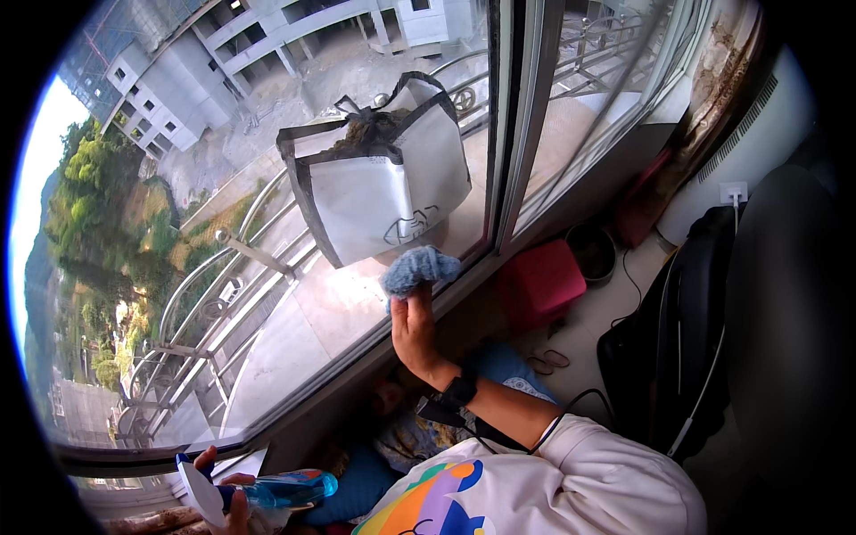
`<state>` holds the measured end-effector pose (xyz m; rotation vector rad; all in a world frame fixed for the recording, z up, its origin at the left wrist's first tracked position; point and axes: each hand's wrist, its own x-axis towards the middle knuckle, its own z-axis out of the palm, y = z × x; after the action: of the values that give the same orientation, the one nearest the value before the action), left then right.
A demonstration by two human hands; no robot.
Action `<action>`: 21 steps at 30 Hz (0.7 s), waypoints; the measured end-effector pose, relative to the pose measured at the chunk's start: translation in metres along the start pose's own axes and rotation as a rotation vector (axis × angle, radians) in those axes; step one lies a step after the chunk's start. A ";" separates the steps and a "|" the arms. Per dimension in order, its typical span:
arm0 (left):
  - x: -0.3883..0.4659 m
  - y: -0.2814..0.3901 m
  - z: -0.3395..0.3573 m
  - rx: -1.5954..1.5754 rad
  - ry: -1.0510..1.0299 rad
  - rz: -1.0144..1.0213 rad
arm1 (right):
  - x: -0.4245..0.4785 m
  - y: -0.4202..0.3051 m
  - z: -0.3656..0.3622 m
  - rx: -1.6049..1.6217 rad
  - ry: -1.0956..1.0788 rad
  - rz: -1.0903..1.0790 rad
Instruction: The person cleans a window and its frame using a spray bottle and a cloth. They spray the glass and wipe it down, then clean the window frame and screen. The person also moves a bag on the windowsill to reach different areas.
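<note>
A bunched blue-grey cloth (416, 270) is gripped in my right hand (414, 334), up against the window pane (314, 314) near its lower frame. My left hand (234, 498), at the bottom left, holds a spray bottle (284, 489) of blue liquid with a white and blue trigger head; its fingers are around the neck and trigger. Part of that hand is cut off by the picture's lower edge. Through the glass, a white bag with black edging (381, 180) stands on the balcony, above the cloth in the view.
The window's upright frame (511, 127) rises right of the cloth. Below the sill stand a red stool or box (545, 284) and a dark round pot (592, 253). A black bag (675, 321) and cables lie at the right. Outside runs a metal railing (257, 254).
</note>
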<state>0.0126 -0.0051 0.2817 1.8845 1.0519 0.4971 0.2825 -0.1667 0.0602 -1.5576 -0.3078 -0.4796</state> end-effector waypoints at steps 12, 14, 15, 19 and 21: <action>-0.015 -0.024 -0.012 0.104 -0.184 0.053 | 0.212 -0.092 -0.047 -0.364 0.228 -0.970; -0.016 -0.024 0.000 0.021 -0.188 0.111 | 0.135 -0.003 -0.054 -0.453 0.058 -0.793; -0.017 -0.023 0.006 0.019 -0.220 0.097 | 0.090 0.038 -0.060 -0.388 -0.040 -0.563; -0.018 -0.004 0.015 0.091 -0.324 0.047 | -0.015 0.142 -0.073 -0.619 -0.160 -0.238; -0.027 0.018 0.025 -0.005 -0.353 -0.019 | -0.006 0.127 -0.070 -0.571 -0.160 -0.253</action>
<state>0.0232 -0.0441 0.2861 1.8699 0.8310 0.1459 0.3303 -0.2417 -0.0543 -2.1321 -0.5271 -0.6802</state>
